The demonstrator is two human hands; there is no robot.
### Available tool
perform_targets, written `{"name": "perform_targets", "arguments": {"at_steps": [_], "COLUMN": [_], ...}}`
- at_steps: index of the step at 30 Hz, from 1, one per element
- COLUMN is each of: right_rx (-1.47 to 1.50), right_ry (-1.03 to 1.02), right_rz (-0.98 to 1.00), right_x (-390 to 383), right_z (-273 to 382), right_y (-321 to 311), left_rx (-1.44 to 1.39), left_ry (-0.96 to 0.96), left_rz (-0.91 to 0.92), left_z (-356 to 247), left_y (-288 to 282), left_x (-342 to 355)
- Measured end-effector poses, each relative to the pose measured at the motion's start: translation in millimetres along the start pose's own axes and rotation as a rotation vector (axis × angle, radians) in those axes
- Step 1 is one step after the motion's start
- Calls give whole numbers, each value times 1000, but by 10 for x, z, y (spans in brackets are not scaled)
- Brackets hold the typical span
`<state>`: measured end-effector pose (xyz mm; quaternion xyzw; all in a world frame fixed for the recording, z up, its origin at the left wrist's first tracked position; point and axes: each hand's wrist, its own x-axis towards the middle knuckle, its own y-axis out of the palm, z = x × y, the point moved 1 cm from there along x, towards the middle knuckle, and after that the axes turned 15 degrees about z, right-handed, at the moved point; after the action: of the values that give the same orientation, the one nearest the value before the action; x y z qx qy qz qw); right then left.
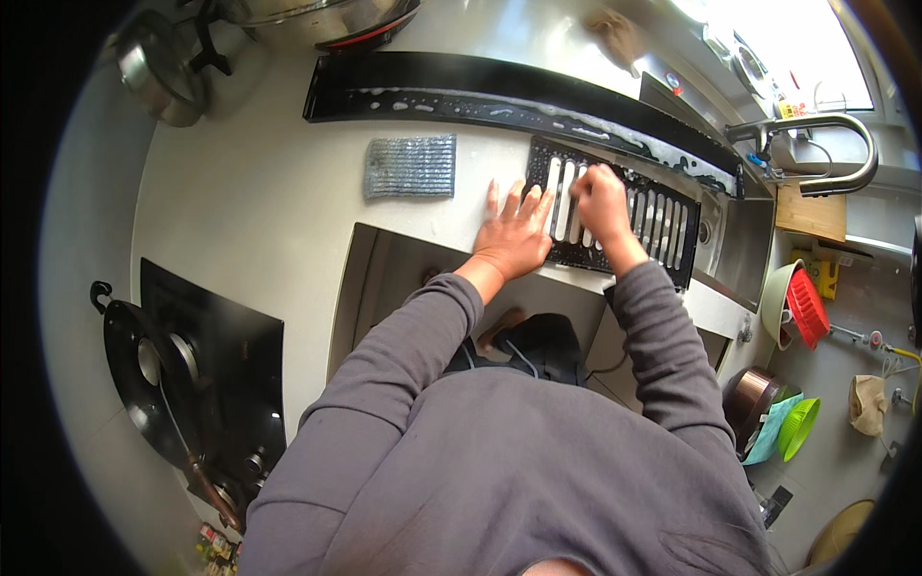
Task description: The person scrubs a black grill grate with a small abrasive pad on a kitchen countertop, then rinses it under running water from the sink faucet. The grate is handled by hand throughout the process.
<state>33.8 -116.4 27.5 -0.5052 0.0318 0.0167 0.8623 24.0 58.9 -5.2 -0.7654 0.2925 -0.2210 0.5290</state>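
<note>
A black slotted grille (663, 226), wet with suds, lies on the pale counter and reaches over the edge of the sink at right. Flat and with fingers spread, my left hand (516, 233) rests at the grille's left end, its fingertips partly on the counter. My right hand (602, 204) is closed in a fist on top of the slots; whatever it may hold is hidden. Left of my hands lies a grey woven scrubbing cloth (410, 166). Behind the grille stretches a long black panel (423, 101) streaked with foam.
The metal sink (754, 250) and its curved tap (845, 154) are at right. A stove (216, 355) with a dark wok (130, 384) stands at left. Pots (163, 72) sit at the far left. A red basket (807, 309) and a green one (799, 430) are at right.
</note>
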Motion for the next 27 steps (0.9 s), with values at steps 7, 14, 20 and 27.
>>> {"name": "perform_targets", "arguments": {"at_steps": [7,14,20,27], "right_rx": [52,-27,49,-56], "right_ry": [85,32,88,-78], "right_rz": [188,11,-190,-83], "right_x": [-500,-154,404,362], "right_z": [123,-24,-180,-43], "right_y": [89,89,64,172], "left_rx": [-52,-66,-71,-47], "left_ry": [1,17,22,18], "left_rz": [-1,81,66,64], "left_z": [-3,3,10,8], "left_y": [21,-8,-24,11], "left_x": [7,5,4,-14]}}
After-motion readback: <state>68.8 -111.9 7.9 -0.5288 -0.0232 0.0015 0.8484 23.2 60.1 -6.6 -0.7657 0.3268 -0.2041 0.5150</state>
